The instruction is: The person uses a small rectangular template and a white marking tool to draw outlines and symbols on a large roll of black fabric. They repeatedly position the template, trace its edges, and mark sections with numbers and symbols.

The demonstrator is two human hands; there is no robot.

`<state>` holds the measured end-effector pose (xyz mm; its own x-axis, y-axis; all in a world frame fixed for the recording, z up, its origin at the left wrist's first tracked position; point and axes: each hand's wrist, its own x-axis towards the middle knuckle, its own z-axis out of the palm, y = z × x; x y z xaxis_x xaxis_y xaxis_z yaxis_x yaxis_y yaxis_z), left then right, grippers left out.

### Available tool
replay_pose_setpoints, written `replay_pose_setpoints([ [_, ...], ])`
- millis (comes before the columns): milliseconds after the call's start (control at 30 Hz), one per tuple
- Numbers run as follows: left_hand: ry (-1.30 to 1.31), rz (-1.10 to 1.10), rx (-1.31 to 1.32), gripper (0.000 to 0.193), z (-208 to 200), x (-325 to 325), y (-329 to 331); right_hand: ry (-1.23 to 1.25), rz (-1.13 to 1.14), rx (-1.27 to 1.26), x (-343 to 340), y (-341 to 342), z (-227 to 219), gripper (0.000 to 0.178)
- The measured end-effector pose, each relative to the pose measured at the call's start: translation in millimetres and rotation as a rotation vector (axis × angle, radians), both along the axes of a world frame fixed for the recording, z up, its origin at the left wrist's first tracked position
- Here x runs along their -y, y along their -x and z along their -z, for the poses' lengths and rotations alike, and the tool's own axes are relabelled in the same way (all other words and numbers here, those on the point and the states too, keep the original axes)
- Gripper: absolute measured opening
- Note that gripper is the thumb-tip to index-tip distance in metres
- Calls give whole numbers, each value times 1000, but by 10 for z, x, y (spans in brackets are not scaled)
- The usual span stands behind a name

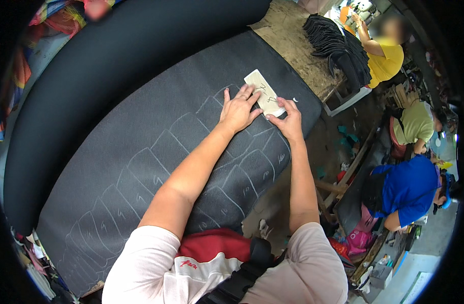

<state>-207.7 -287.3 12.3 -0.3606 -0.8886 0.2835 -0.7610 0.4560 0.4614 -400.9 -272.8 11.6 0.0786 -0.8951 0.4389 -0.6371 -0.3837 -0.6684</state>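
A pale cardboard pattern piece (266, 91) with dark handwritten marks lies flat on a sheet of black fabric (146, 116). My left hand (238, 110) rests with its fingers spread, the fingertips touching the pattern's left side. At the pattern's lower right end, my right hand (288, 119) has thumb and fingers bent around the edges, gripping it. Rows of white outlines with handwritten marks cover the fabric to the left of and below the pattern. Something small and white shows by the right fingertips; what it is I cannot make out.
A thick black fabric roll (105, 66) curves along the far left. Beyond the wooden tabletop's bare part (282, 30) hangs a stack of black cut pieces (338, 48). People in yellow (386, 63), light green (416, 121) and blue (404, 187) work at the right.
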Motion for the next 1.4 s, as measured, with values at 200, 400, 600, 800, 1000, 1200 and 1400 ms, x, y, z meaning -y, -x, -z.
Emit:
replay_pose_setpoints([
  [200, -180, -62, 51, 67, -119, -183, 124, -35, -62, 55, 89, 100, 13, 59],
  [400, -20, -218, -42, 76, -21, -188, 180, -81, -146, 479, 146, 167, 217, 57],
  [600, -80, -149, -301, 58, 82, -120, 113, -261, -14, 1074, 193, 314, 199, 53],
  [800, 156, -237, -254, 52, 70, -164, 150, -480, -86, 817, 233, 328, 101, 50],
  [1000, -104, 36, 109, 67, -41, -195, 150, -542, -80, 628, 287, 336, 19, 53],
  [1200, -26, -24, 92, 71, -73, -237, 155, -595, -199, 676, 345, 420, 34, 50],
  [1400, -42, -70, 130, 70, 20, -180, 207, -581, -259, 688, 346, 416, 97, 46],
])
